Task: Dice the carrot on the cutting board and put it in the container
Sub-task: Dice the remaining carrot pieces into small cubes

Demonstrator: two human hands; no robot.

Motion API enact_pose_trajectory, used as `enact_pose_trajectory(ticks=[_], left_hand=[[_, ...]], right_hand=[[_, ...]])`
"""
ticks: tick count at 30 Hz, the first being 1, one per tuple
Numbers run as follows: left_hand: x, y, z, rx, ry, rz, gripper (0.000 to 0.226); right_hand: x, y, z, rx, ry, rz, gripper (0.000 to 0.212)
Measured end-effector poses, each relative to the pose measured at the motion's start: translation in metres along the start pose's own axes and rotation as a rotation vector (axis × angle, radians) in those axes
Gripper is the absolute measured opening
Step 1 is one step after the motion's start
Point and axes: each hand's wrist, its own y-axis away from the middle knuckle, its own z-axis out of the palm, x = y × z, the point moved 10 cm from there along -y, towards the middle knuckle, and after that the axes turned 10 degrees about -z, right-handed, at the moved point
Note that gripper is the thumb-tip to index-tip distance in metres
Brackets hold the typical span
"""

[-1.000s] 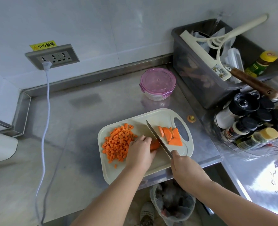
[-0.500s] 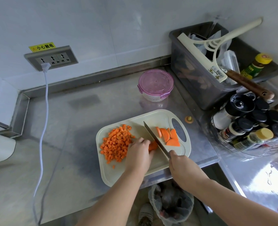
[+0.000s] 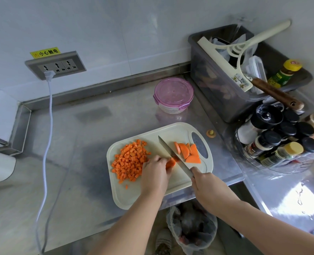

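A cream cutting board (image 3: 126, 196) lies on the steel counter. A heap of diced carrot (image 3: 129, 161) covers its left part. Several carrot slices (image 3: 188, 152) lie at its right end by the handle hole. My left hand (image 3: 155, 174) holds down a carrot piece (image 3: 171, 162) with curled fingers. My right hand (image 3: 206, 184) grips the handle of a knife (image 3: 171, 152), whose blade sits against that piece. A round container with a pink lid (image 3: 173, 93) stands shut behind the board.
A grey bin (image 3: 218, 92) with utensils stands at the back right. A rack of spice jars (image 3: 281, 142) sits right of the board. A white cable (image 3: 47, 144) runs from the wall socket (image 3: 55, 66) down the counter. A lined waste bin (image 3: 192, 229) stands below the counter edge.
The knife blade has stayed beside the carrot piece under my left hand, shifting only slightly. The camera view has drifted a little.
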Motion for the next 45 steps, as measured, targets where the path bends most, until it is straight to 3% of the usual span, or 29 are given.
enact_pose_trajectory(ticks=[23,30,36,45], left_hand=[[-0.003,-0.004,0.004,-0.062,-0.028,-0.011,0.020],[-0.003,-0.001,0.001,-0.042,0.025,-0.009,0.024],[-0.004,0.000,-0.003,-0.051,0.017,-0.030,0.030],[-0.011,0.002,-0.009,-0.030,-0.010,-0.030,0.026]], right_hand=[[0.001,-0.002,0.023,-0.131,-0.106,0.099,0.048],[0.012,-0.014,0.014,-0.056,-0.205,0.085,0.024],[0.006,-0.001,0.006,0.014,-0.114,0.004,0.009],[-0.004,0.002,0.012,-0.019,-0.077,-0.003,0.026]])
